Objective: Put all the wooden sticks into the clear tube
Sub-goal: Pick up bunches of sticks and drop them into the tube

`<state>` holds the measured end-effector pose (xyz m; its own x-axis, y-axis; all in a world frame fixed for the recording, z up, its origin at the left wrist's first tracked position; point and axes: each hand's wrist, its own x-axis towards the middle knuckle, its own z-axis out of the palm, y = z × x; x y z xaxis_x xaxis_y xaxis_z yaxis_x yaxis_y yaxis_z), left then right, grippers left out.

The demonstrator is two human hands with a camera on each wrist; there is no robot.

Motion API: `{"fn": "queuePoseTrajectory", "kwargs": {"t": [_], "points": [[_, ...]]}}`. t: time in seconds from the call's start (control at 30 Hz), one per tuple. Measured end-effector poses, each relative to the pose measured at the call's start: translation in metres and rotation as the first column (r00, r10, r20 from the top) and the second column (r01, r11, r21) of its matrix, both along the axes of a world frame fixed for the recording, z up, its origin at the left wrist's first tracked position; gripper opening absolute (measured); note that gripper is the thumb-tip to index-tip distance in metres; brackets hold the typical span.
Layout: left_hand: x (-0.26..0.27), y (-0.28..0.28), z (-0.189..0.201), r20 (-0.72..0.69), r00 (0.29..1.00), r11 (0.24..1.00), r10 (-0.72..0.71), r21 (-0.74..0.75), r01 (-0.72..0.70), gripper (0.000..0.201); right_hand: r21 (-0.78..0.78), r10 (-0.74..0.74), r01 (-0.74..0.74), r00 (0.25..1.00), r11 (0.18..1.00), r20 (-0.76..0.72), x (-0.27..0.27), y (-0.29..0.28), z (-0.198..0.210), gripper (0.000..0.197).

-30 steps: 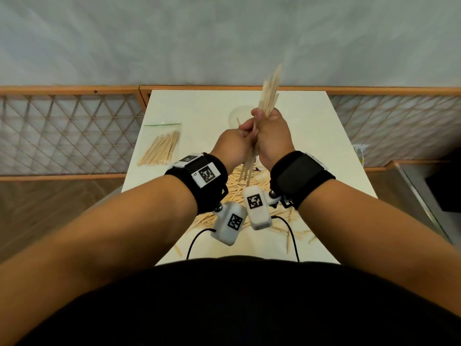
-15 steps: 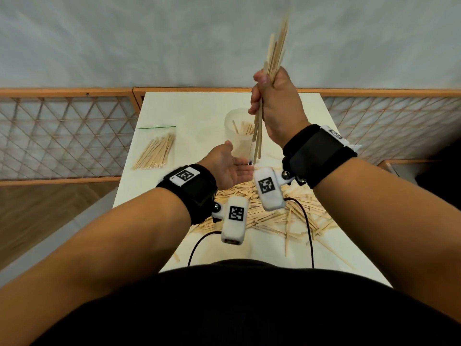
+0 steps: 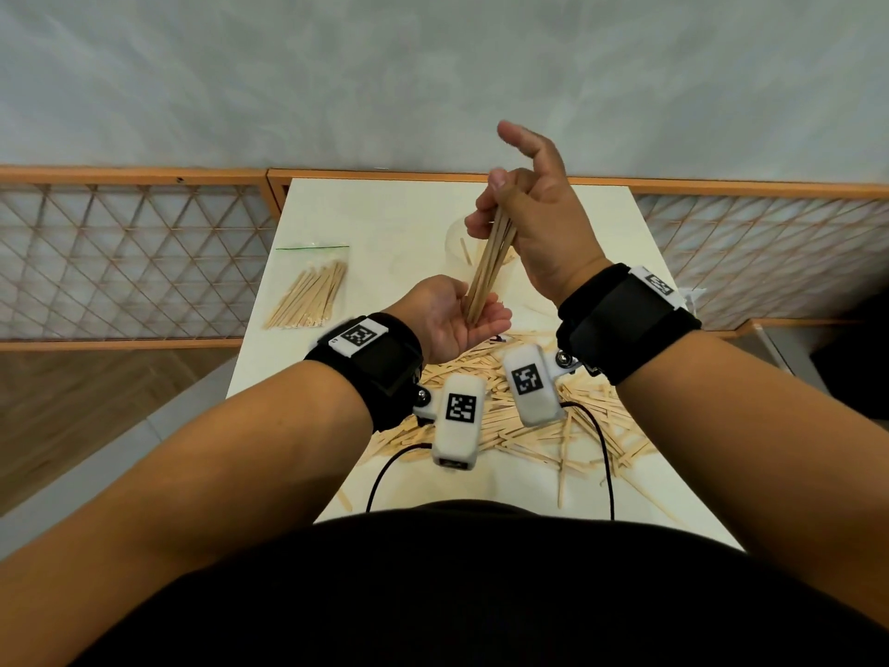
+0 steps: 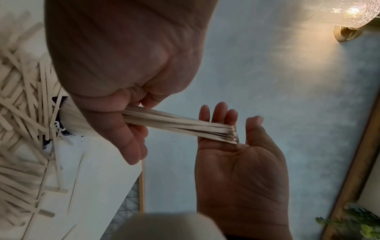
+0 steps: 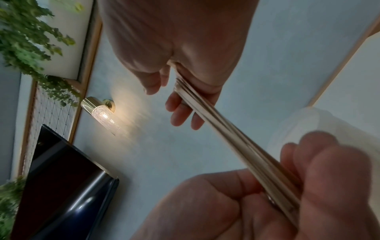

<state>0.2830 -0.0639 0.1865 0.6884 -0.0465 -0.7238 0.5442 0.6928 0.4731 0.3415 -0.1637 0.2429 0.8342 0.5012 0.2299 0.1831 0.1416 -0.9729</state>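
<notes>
At the far left of the table [image 3: 394, 209], a bag of sticks [image 3: 310, 296] is laid flat, well apart from the hands. Nearer the middle, the left hand [image 3: 454, 317] is held palm up with fingers relaxed, and the lower ends of a bundle of wooden sticks [image 3: 488, 269] are rested against its palm, while the bundle's upper part is gripped by the right hand [image 3: 534, 219], index finger stretched out. The clear tube [image 3: 457, 247] is seen just behind the bundle, a few sticks inside, and loose sticks [image 3: 577, 426] are strewn over the near table.

Black wristbands [image 3: 625, 320], white tagged camera pods [image 3: 459, 426]
</notes>
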Motion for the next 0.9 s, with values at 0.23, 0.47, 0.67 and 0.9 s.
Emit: {"fn": "queuePoseTrajectory", "kwargs": {"t": [0.23, 0.47, 0.67, 0.9], "points": [[0.0, 0.001, 0.003, 0.015, 1.0, 0.998, -0.012, 0.056, 0.011, 0.038, -0.385, 0.033, 0.062, 0.971, 0.921, 0.237, 0.005, -0.003, -0.013, 0.023], [-0.005, 0.001, -0.004, 0.095, 0.972, 0.953, -0.214, 0.24, 0.186, 0.055, -0.634, 0.085, 0.145, 0.944, 0.759, 0.318, 0.021, -0.011, -0.01, 0.012], [-0.011, 0.0, 0.001, 0.295, 0.814, 0.735, -0.501, 0.641, 0.22, 0.034, -0.535, -0.095, 0.135, 0.99, 0.834, 0.1, 0.039, -0.021, 0.004, 0.017], [-0.012, -0.008, 0.013, 0.25, 0.765, 0.615, -0.593, 0.754, 0.23, 0.017, -0.542, 0.07, -0.045, 0.997, 0.839, 0.025, 0.043, -0.029, 0.02, 0.012]]}}
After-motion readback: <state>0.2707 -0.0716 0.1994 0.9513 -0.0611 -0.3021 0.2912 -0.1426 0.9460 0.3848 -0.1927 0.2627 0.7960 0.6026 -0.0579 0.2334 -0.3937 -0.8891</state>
